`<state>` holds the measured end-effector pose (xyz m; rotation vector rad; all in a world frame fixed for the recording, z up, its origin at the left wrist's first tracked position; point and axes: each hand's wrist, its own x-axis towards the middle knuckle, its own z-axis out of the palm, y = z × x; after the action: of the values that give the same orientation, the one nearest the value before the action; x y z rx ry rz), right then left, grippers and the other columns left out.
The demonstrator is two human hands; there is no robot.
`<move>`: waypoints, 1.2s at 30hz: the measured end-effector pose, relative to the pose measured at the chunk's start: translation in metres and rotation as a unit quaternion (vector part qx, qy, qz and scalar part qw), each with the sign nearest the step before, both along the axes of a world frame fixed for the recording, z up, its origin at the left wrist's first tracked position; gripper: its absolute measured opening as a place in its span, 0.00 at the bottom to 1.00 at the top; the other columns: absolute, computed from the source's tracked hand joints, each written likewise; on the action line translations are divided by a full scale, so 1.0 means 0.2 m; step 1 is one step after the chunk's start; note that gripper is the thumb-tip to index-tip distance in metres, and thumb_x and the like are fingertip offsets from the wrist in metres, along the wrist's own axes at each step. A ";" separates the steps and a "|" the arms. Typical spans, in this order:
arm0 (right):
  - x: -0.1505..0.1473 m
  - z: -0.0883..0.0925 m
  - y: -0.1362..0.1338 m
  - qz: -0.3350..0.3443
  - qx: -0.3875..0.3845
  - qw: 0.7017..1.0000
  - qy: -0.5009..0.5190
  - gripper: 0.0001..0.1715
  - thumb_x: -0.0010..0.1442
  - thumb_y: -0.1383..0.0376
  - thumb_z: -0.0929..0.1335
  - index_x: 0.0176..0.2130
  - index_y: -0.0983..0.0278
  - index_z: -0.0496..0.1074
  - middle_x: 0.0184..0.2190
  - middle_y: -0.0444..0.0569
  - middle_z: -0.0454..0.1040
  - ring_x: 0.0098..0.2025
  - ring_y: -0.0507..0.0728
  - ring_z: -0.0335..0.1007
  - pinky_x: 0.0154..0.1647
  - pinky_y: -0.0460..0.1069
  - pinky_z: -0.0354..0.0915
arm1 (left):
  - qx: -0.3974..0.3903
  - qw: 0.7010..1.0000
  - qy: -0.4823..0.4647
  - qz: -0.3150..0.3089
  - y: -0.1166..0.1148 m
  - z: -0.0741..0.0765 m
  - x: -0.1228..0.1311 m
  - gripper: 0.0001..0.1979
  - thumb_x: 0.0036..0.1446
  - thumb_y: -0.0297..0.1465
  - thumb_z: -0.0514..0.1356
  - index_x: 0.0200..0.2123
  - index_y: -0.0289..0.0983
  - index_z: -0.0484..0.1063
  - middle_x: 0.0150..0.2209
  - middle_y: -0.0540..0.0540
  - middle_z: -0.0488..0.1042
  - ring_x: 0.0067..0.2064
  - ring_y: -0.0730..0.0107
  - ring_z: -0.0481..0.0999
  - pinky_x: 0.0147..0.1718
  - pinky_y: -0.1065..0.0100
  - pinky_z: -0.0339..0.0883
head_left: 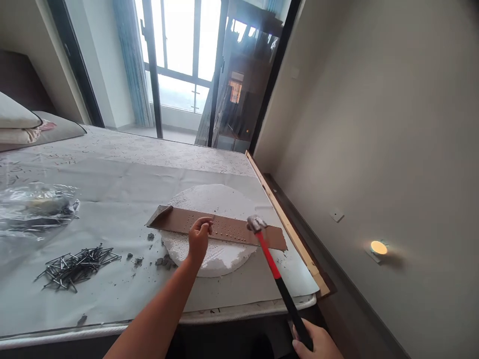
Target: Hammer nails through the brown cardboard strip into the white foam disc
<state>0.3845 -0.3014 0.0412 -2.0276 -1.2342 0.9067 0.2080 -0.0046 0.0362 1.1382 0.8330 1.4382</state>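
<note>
The only view comes from a camera worn on the person's head, looking forward and steeply down from above the hands. Upright window frames converge toward the bottom of the picture, which fits that downward tilt. The view spans a covered mattress (112, 169) from its near edge at the bottom of the frame to its far end. The left hand (198, 238) sits close in near the centre, while the right hand (312, 340) on a red-and-black hammer handle (284, 294) is cut by the bottom edge. A wall (374, 124) runs close along the right. A far window (179, 55) stands top centre, where glare seems to wash out the outdoors.
</note>
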 end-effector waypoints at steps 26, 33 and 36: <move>-0.11 -0.26 0.66 0.387 0.011 0.822 -0.418 0.10 0.53 0.63 0.65 0.36 0.66 0.71 0.33 0.57 0.78 0.35 0.64 0.73 0.31 0.52 0.62 | 0.155 0.915 0.357 0.105 -0.17 0.03 -0.53 0.11 0.48 0.31 0.51 0.32 0.37 0.72 0.29 0.47 0.74 0.31 0.67 0.73 0.30 0.68 0.65; -0.03 -0.31 0.66 0.304 0.038 0.876 -0.373 0.15 0.48 0.63 0.71 0.38 0.64 0.72 0.38 0.52 0.74 0.40 0.60 0.70 0.37 0.49 0.62 | 0.195 0.906 0.370 0.068 -0.18 0.03 -0.41 0.10 0.51 0.32 0.52 0.31 0.37 0.72 0.31 0.46 0.74 0.33 0.67 0.72 0.32 0.68 0.64; -0.01 -0.30 0.67 0.289 0.035 0.891 -0.348 0.19 0.45 0.61 0.73 0.39 0.65 0.72 0.41 0.53 0.73 0.42 0.60 0.69 0.40 0.49 0.62 | 0.201 0.901 0.379 0.056 -0.19 0.02 -0.36 0.10 0.51 0.31 0.52 0.30 0.37 0.72 0.31 0.46 0.74 0.34 0.67 0.72 0.33 0.68 0.64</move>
<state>0.3832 -0.1679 -0.0186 -2.0141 -2.3064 0.3329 0.1357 -0.0418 0.0410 2.0678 1.1707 1.2823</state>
